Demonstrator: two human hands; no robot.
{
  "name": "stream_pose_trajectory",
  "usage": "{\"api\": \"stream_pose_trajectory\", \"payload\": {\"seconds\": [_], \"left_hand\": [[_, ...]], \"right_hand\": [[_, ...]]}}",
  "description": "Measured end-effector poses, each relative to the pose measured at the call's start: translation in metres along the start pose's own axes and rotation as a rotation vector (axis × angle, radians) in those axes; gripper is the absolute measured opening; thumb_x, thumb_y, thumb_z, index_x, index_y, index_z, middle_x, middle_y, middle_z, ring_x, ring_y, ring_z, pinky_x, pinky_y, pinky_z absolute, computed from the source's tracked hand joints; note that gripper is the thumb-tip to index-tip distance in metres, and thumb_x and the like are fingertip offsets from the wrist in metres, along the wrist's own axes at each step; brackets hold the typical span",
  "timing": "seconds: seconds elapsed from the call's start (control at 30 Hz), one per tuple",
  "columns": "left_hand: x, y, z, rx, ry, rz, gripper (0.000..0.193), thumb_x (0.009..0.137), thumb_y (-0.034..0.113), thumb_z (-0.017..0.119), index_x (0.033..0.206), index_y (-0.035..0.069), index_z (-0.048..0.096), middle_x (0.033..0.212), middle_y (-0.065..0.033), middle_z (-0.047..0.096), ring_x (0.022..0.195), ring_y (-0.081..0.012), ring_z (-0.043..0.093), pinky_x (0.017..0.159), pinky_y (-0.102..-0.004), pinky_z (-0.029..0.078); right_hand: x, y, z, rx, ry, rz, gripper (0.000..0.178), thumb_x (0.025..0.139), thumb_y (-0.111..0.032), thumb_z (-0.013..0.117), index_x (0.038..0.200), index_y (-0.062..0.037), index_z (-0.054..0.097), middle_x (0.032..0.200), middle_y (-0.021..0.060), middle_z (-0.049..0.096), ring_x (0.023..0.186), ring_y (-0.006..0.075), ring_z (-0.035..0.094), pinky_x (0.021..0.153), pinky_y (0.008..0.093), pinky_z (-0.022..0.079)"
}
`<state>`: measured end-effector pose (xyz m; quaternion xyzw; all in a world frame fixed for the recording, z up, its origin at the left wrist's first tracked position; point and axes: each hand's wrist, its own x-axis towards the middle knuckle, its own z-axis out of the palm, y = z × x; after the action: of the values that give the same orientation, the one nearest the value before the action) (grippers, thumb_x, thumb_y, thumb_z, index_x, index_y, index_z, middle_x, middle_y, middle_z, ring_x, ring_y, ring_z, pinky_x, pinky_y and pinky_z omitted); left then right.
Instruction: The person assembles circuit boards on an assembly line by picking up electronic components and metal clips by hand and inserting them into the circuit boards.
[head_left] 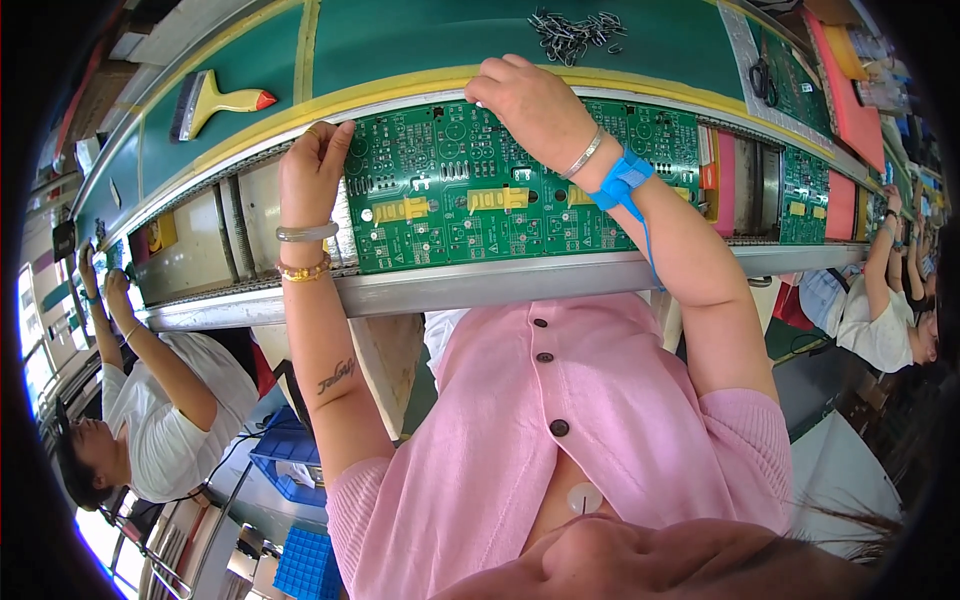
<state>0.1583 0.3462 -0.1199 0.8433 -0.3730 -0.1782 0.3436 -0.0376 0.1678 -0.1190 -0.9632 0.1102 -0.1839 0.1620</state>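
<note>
A long green circuit board lies across the conveyor in front of me, with yellow parts along its middle and small components around them. By its far left corner is my left hand, thumb and fingers closed; whatever they may hold is hidden. My right hand bends over the board's far edge with its fingertips pinched. A small pale bit shows at those fingertips, too small to name. On my right wrist sits a blue strap with a cord running down across the near rail.
A metal rail borders the conveyor's near side. Beyond it lie a brush, a heap of small metal clips and dark scissors. Another green board stands rightward. Co-workers sit left and right.
</note>
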Motion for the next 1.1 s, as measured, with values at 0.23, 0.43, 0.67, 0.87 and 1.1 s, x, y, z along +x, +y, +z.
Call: {"api": "stream_pose_trajectory", "payload": {"seconds": [0.23, 0.43, 0.67, 0.87, 1.1], "left_hand": [[0.000, 0.003, 0.001, -0.004, -0.017, 0.039, 0.033, 0.085, 0.031, 0.065, 0.074, 0.000, 0.060, 0.053, -0.0048, 0.051, 0.047, -0.0125, 0.043, 0.047, -0.0272, 0.036], [0.002, 0.006, -0.001, 0.093, -0.049, 0.052, 0.029, 0.084, 0.028, 0.066, 0.076, 0.000, 0.061, 0.053, -0.0043, 0.053, 0.048, -0.0127, 0.048, 0.048, -0.0262, 0.039], [0.001, 0.045, 0.017, -0.158, 0.045, 0.352, 0.010, 0.079, 0.008, 0.068, 0.081, 0.000, 0.063, 0.076, -0.0078, 0.060, 0.061, -0.0140, 0.059, 0.059, -0.0236, 0.048], [0.041, 0.115, 0.092, 0.085, 0.046, 0.815, 0.017, 0.075, 0.011, 0.066, 0.092, 0.008, 0.066, 0.091, -0.0063, 0.060, 0.086, -0.0255, 0.057, 0.073, -0.0330, 0.049], [0.063, 0.124, 0.120, 0.142, -0.037, 0.848, 0.020, 0.072, 0.013, 0.068, 0.091, 0.009, 0.067, 0.091, -0.0041, 0.060, 0.088, -0.0254, 0.056, 0.076, -0.0352, 0.047]], "right_hand": [[-0.002, -0.007, -0.005, -0.068, -0.039, 0.011, 0.019, 0.071, -0.001, 0.054, 0.088, -0.0069, 0.059, 0.085, 0.0054, 0.052, 0.084, 0.0244, 0.052, 0.068, 0.0329, 0.049], [-0.008, -0.002, -0.010, -0.082, -0.034, -0.004, 0.016, 0.073, -0.003, 0.055, 0.088, -0.0065, 0.059, 0.087, 0.0058, 0.053, 0.084, 0.0245, 0.053, 0.070, 0.0333, 0.049], [-0.038, 0.057, -0.056, 0.092, 0.162, 0.330, 0.011, 0.078, -0.010, 0.063, 0.088, -0.0073, 0.064, 0.086, 0.0047, 0.061, 0.080, 0.0248, 0.058, 0.070, 0.0325, 0.048], [-0.037, 0.057, -0.043, -0.071, 0.172, 0.166, 0.014, 0.074, -0.016, 0.066, 0.084, -0.0070, 0.062, 0.084, 0.0043, 0.054, 0.087, 0.0238, 0.054, 0.072, 0.0356, 0.048], [-0.040, 0.055, -0.044, -0.145, 0.116, 0.107, 0.015, 0.075, -0.017, 0.065, 0.084, -0.0078, 0.057, 0.081, 0.0051, 0.052, 0.082, 0.0243, 0.053, 0.069, 0.0359, 0.047]]}}
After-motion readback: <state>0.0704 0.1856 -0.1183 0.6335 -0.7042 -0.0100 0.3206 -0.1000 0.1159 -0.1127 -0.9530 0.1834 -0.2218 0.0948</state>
